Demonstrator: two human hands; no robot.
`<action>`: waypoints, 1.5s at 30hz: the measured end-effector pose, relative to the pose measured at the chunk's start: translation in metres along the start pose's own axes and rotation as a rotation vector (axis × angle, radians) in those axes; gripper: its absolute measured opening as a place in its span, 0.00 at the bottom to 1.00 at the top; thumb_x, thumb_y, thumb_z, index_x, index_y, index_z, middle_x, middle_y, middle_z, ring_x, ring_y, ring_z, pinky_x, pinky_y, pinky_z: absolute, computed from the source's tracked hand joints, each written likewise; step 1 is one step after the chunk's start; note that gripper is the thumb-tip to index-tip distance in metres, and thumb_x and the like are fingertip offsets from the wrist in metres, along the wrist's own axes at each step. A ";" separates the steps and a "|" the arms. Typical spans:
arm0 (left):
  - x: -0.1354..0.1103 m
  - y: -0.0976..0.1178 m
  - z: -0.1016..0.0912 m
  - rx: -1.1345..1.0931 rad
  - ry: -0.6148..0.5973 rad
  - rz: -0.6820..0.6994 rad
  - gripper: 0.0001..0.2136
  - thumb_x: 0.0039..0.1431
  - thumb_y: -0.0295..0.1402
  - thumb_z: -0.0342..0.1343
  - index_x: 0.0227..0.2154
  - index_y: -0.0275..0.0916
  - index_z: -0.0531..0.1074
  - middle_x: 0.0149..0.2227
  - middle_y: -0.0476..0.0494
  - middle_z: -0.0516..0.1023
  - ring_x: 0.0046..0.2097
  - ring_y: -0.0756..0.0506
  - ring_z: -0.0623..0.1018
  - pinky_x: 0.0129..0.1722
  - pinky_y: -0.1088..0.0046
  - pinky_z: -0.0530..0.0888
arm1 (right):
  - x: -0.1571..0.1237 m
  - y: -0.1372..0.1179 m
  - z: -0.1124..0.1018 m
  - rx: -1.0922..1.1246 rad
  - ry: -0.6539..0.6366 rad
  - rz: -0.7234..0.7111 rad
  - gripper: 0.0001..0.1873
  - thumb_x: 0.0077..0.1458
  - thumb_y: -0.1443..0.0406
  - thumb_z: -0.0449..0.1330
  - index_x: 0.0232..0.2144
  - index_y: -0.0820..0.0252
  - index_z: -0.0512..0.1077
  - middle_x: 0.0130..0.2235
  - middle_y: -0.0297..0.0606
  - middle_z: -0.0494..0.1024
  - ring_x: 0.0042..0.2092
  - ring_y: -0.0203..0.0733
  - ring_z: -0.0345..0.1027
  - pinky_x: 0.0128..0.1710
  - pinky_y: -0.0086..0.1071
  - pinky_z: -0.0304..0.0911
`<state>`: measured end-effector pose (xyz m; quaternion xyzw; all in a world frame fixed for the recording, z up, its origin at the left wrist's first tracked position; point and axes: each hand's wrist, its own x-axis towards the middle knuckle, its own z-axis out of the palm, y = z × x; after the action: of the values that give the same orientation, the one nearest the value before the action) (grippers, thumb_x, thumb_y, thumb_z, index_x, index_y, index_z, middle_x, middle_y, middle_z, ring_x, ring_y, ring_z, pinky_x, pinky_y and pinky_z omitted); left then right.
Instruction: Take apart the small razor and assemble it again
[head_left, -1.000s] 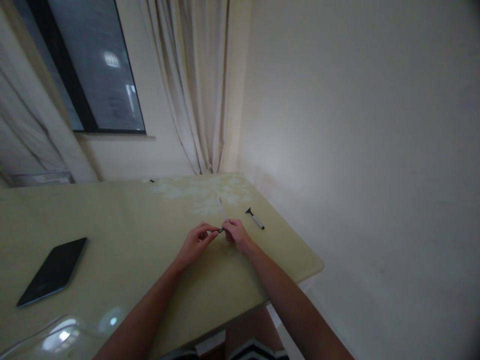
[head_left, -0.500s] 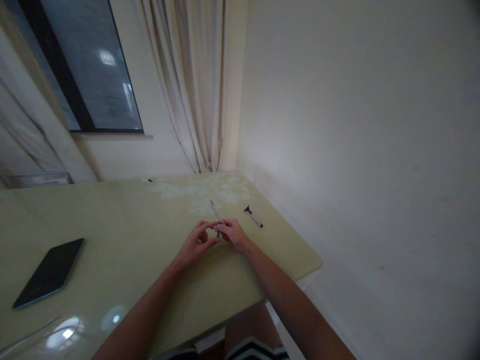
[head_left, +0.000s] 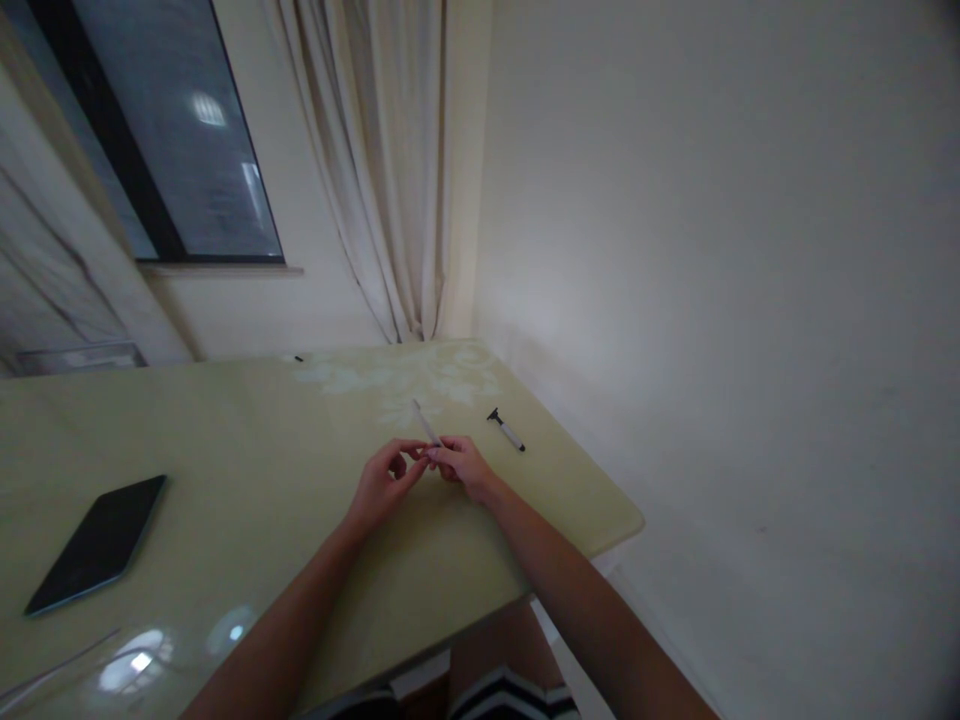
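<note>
A slim white stick that looks like a toothbrush points up and away to the left from my right hand. The thumb and fingers of that hand are closed around its near part, just above the table. My left hand meets the right one at the near end of the toothbrush, thumb and forefinger pinched together. Whatever lies between those left fingertips is hidden.
A razor with a black head and pale handle lies right of my hands. At the far left rests a dark tablet. A small black piece sits by the back edge. Curtains and a wall border the table.
My left thumb and forefinger have closed together beside the right hand; a dark bit seen between them before is now covered. The toothbrush has shifted slightly left.
</note>
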<state>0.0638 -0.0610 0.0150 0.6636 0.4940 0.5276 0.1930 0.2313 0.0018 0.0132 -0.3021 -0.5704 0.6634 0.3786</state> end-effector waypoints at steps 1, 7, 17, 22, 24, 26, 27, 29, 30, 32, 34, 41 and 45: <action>0.000 -0.001 0.000 -0.022 -0.001 -0.022 0.15 0.60 0.44 0.63 0.44 0.39 0.79 0.33 0.47 0.79 0.25 0.52 0.68 0.25 0.77 0.66 | 0.000 0.000 0.000 0.009 0.006 -0.004 0.16 0.45 0.54 0.67 0.28 0.62 0.77 0.19 0.26 0.65 0.19 0.27 0.46 0.20 0.29 0.37; 0.003 -0.005 -0.003 -0.121 -0.064 -0.064 0.20 0.57 0.46 0.65 0.47 0.39 0.79 0.31 0.48 0.79 0.24 0.53 0.68 0.25 0.77 0.66 | 0.002 -0.001 -0.001 0.080 0.022 -0.001 0.16 0.44 0.56 0.68 0.31 0.62 0.78 0.24 0.29 0.72 0.18 0.26 0.46 0.19 0.29 0.35; 0.002 -0.011 0.000 -0.197 -0.182 -0.058 0.22 0.55 0.42 0.67 0.51 0.41 0.79 0.29 0.50 0.75 0.29 0.50 0.71 0.30 0.75 0.69 | -0.005 -0.005 0.001 0.051 -0.068 0.113 0.17 0.40 0.55 0.71 0.28 0.62 0.76 0.18 0.26 0.65 0.19 0.27 0.48 0.20 0.28 0.38; 0.005 -0.009 -0.006 -0.200 -0.051 -0.065 0.21 0.53 0.42 0.69 0.48 0.41 0.80 0.29 0.52 0.72 0.27 0.52 0.68 0.28 0.76 0.65 | 0.001 -0.003 -0.002 0.057 0.001 -0.014 0.25 0.53 0.45 0.62 0.31 0.62 0.77 0.21 0.28 0.64 0.19 0.28 0.45 0.20 0.28 0.37; 0.007 -0.007 -0.011 -0.219 0.003 -0.107 0.22 0.54 0.43 0.68 0.49 0.40 0.79 0.25 0.54 0.68 0.26 0.52 0.66 0.26 0.76 0.63 | 0.003 -0.003 -0.006 -0.010 0.081 -0.116 0.27 0.56 0.44 0.60 0.34 0.62 0.78 0.23 0.30 0.67 0.20 0.29 0.48 0.20 0.28 0.41; 0.009 -0.006 -0.016 -0.237 0.055 -0.158 0.23 0.54 0.45 0.68 0.50 0.39 0.78 0.24 0.54 0.67 0.26 0.51 0.66 0.25 0.76 0.62 | 0.004 -0.003 -0.010 -0.149 0.141 -0.214 0.25 0.57 0.45 0.61 0.39 0.61 0.79 0.26 0.32 0.69 0.23 0.31 0.54 0.23 0.28 0.48; 0.010 -0.005 -0.018 -0.240 0.081 -0.180 0.24 0.54 0.46 0.68 0.51 0.38 0.78 0.25 0.54 0.68 0.26 0.51 0.66 0.26 0.76 0.63 | 0.004 -0.002 -0.012 -0.233 0.156 -0.259 0.24 0.58 0.46 0.62 0.41 0.60 0.79 0.28 0.33 0.71 0.25 0.33 0.58 0.25 0.28 0.53; 0.011 -0.005 -0.022 -0.241 0.137 -0.206 0.26 0.53 0.48 0.68 0.51 0.38 0.78 0.28 0.51 0.72 0.27 0.51 0.68 0.27 0.76 0.65 | 0.002 -0.002 -0.015 -0.404 0.154 -0.343 0.24 0.62 0.47 0.59 0.44 0.59 0.80 0.31 0.35 0.74 0.31 0.37 0.65 0.34 0.30 0.60; 0.012 -0.005 -0.023 -0.242 0.159 -0.214 0.27 0.52 0.48 0.68 0.51 0.38 0.78 0.29 0.50 0.73 0.28 0.51 0.69 0.28 0.75 0.66 | 0.001 -0.001 -0.015 -0.478 0.139 -0.382 0.24 0.65 0.48 0.57 0.46 0.58 0.81 0.32 0.37 0.76 0.34 0.39 0.67 0.38 0.32 0.62; 0.013 -0.005 -0.024 -0.248 0.193 -0.223 0.27 0.51 0.49 0.69 0.50 0.38 0.79 0.30 0.49 0.75 0.29 0.51 0.69 0.28 0.75 0.67 | -0.001 -0.001 -0.016 -0.590 0.098 -0.442 0.24 0.69 0.49 0.53 0.50 0.56 0.80 0.37 0.40 0.79 0.39 0.42 0.69 0.44 0.34 0.62; 0.014 -0.007 -0.025 -0.251 0.219 -0.231 0.28 0.50 0.49 0.69 0.51 0.37 0.79 0.30 0.49 0.75 0.28 0.51 0.68 0.28 0.75 0.66 | -0.002 0.000 -0.016 -0.677 0.079 -0.466 0.23 0.71 0.51 0.52 0.53 0.54 0.80 0.41 0.42 0.80 0.43 0.43 0.70 0.47 0.35 0.62; 0.013 -0.013 -0.026 -0.210 0.215 -0.210 0.26 0.52 0.46 0.69 0.52 0.38 0.79 0.24 0.53 0.70 0.26 0.51 0.66 0.26 0.76 0.63 | -0.002 0.001 -0.016 -0.765 0.106 -0.445 0.23 0.71 0.51 0.52 0.56 0.53 0.79 0.37 0.40 0.78 0.39 0.43 0.68 0.43 0.34 0.61; 0.012 -0.014 -0.026 -0.174 0.189 -0.189 0.24 0.53 0.44 0.69 0.51 0.38 0.79 0.24 0.53 0.70 0.26 0.51 0.66 0.26 0.76 0.63 | -0.002 0.002 -0.014 -0.744 0.120 -0.450 0.23 0.70 0.50 0.53 0.52 0.54 0.81 0.37 0.41 0.79 0.39 0.43 0.69 0.43 0.34 0.61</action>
<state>0.0342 -0.0516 0.0199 0.5425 0.5225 0.6079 0.2511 0.2436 0.0070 0.0088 -0.3245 -0.7990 0.2949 0.4115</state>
